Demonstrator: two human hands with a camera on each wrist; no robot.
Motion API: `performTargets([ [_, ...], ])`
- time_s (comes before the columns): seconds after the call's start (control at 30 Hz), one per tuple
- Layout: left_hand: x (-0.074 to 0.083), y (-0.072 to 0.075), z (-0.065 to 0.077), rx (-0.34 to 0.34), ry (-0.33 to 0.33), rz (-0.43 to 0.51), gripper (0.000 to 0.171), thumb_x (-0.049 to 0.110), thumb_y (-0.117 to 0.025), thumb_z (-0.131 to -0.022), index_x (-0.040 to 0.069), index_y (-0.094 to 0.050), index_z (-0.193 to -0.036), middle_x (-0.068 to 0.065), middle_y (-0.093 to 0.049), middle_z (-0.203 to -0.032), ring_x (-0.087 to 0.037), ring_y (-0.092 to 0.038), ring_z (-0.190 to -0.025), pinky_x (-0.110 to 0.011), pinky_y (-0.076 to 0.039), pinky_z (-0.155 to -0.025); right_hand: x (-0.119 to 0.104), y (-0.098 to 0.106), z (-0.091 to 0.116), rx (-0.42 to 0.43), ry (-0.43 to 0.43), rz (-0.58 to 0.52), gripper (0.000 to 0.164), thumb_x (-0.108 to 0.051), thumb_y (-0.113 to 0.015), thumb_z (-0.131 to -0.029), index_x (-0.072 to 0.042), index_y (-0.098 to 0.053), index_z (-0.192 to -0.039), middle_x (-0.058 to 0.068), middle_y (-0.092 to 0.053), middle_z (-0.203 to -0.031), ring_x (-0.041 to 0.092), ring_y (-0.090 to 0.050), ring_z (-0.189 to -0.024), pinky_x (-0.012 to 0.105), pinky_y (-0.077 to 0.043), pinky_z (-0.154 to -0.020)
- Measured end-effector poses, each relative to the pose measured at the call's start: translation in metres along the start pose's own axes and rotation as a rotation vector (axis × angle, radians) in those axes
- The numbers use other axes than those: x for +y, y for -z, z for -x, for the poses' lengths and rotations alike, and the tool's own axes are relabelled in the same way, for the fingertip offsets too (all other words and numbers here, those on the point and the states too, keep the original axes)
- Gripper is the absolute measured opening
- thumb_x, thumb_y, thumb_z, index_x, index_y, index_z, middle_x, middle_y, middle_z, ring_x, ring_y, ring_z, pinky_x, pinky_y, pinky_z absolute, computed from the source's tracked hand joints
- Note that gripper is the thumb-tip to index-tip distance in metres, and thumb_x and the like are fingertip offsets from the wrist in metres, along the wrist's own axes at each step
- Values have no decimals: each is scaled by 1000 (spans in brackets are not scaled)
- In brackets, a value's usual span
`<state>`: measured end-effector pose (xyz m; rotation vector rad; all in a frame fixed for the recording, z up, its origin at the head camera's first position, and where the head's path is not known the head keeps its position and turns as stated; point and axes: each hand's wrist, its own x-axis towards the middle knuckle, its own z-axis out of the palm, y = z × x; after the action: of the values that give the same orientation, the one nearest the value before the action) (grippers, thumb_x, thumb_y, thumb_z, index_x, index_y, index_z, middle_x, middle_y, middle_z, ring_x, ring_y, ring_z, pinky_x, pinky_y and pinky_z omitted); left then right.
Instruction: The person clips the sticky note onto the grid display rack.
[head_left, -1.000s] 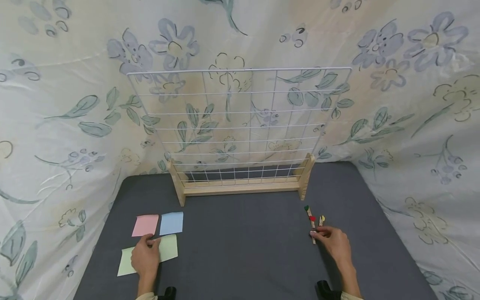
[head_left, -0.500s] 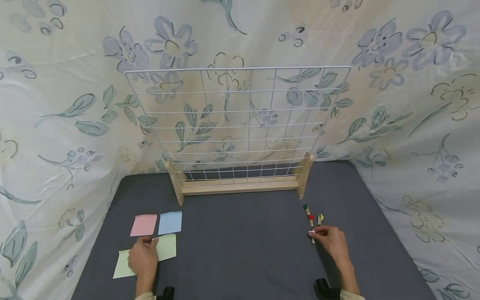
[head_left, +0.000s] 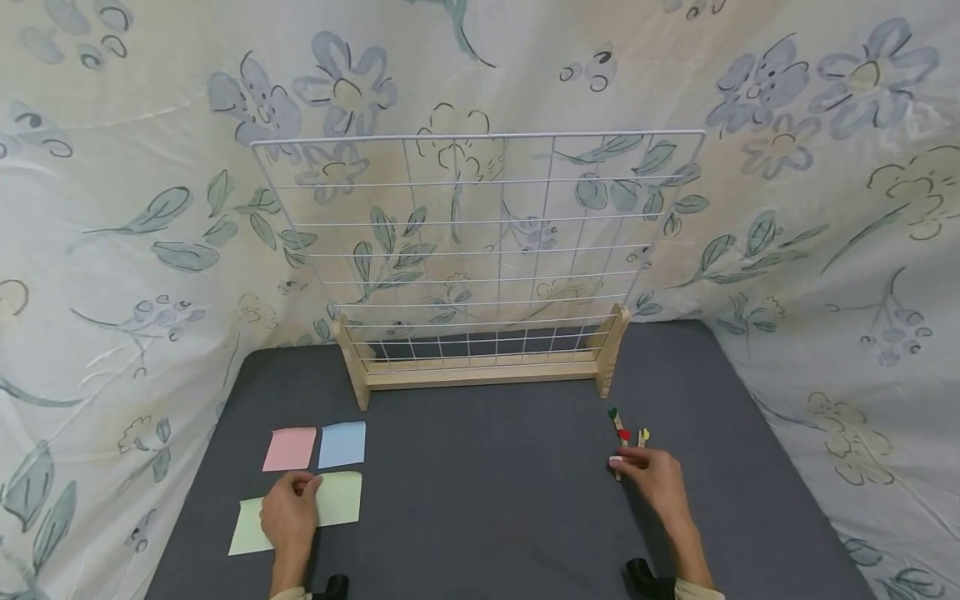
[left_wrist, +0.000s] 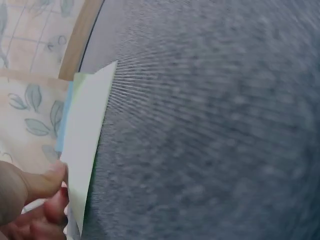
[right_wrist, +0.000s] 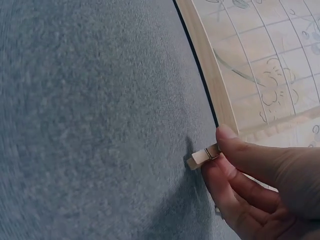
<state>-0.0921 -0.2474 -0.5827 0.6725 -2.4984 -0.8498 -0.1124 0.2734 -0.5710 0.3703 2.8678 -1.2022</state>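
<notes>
My left hand (head_left: 291, 512) pinches the edge of a light green paper note (head_left: 339, 498) between thumb and fingers. In the left wrist view that note (left_wrist: 87, 130) stands tilted off the dark cloth. Another pale green note (head_left: 250, 531) shows to the left of the hand, partly covered by it. Just beyond lie a pink note (head_left: 290, 448) and a blue note (head_left: 342, 444). On the right, my right hand (head_left: 660, 483) pinches a small wooden clothespin (right_wrist: 201, 157) by one end. Close by lie clothespins with a red ornament (head_left: 625, 435), a green ornament (head_left: 613, 413) and a yellow ornament (head_left: 646, 434).
A white wire grid (head_left: 498, 223) stands upright in a wooden base (head_left: 480, 379) at the back of the dark grey table (head_left: 480, 492). Floral cloth (head_left: 840, 275) hangs behind and along both sides.
My right hand has drawn its clothespin slightly left, away from the others. The light green note in my left hand has shifted a little to the right at its free edge.
</notes>
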Motion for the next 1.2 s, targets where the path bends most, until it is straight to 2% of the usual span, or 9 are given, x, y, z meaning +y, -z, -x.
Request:
performTargets([
  [0.13, 1, 0, -1, -56, -41, 79, 9, -1, -75, -82, -6, -68, -81, -13, -65, -64, -20, -54, -47, -27, -36, -44, -2, -1, 0, -12, 18, -14, 29, -11, -80, -81, 4, -73, -106, 14, -74, -87, 24, -69, -77, 36, -58, -61],
  [0.3, 3, -1, 0, -163, -6, 219, 7, -5, -70, -86, -10, -66, -89, -15, -65, -63, -12, -52, -36, -18, -40, -32, -3, 0, 1, -37, 46, -12, 28, -6, -80, -80, 5, -73, -105, 15, -73, -87, 26, -70, -79, 37, -59, -63],
  [0.37, 4, -1, 1, -183, 9, 263, 8, -6, -70, -86, -12, -66, -91, -18, -67, -66, -11, -55, -37, -18, -44, -33, -3, 1, 2, -49, 52, -6, 26, -6, -80, -80, 4, -74, -104, 15, -74, -89, 27, -71, -80, 39, -60, -65],
  [0.5, 6, -3, 2, -220, 21, 339, 12, -9, -70, -85, -14, -67, -96, -26, -69, -79, -12, -64, -46, -20, -54, -43, -5, 1, 2, -70, 40, -7, 22, -9, -79, -81, 2, -76, -100, 15, -74, -90, 25, -70, -78, 39, -59, -65],
  [0.6, 8, -3, 2, -258, 22, 362, 15, -9, -69, -85, -15, -67, -99, -28, -69, -84, -14, -67, -52, -20, -57, -48, -8, 0, 2, -66, 56, -9, 20, -11, -80, -81, 0, -77, -97, 14, -74, -88, 24, -70, -77, 39, -59, -64],
  [0.7, 11, -3, 1, -289, 17, 355, 14, -7, -70, -86, -14, -69, -98, -26, -70, -81, -15, -68, -53, -19, -57, -49, -12, -2, 0, -48, 97, -17, 19, -11, -81, -80, -1, -77, -95, 12, -74, -87, 24, -70, -78, 38, -59, -65],
  [0.83, 15, -4, -2, -305, 0, 344, 10, -5, -72, -85, -11, -72, -93, -21, -70, -75, -16, -67, -52, -20, -57, -49, -20, -8, -6, -32, 145, -24, 17, -10, -79, -82, -1, -77, -96, 11, -74, -88, 23, -70, -79, 34, -58, -65],
  [0.93, 18, -5, -5, -309, -10, 345, 9, -4, -73, -84, -10, -73, -91, -21, -70, -77, -14, -66, -54, -22, -57, -48, -27, -14, -10, -34, 166, -32, 18, -10, -78, -83, 0, -76, -97, 11, -74, -88, 21, -70, -77, 33, -58, -65],
  [1.2, 29, -12, -4, -393, 58, 429, 11, -3, -70, -87, -10, -71, -95, -23, -71, -85, -13, -67, -63, -28, -60, -51, -48, -34, -20, -52, 266, -54, 19, -10, -78, -83, -1, -76, -99, 10, -74, -89, 23, -71, -80, 34, -60, -66],
])
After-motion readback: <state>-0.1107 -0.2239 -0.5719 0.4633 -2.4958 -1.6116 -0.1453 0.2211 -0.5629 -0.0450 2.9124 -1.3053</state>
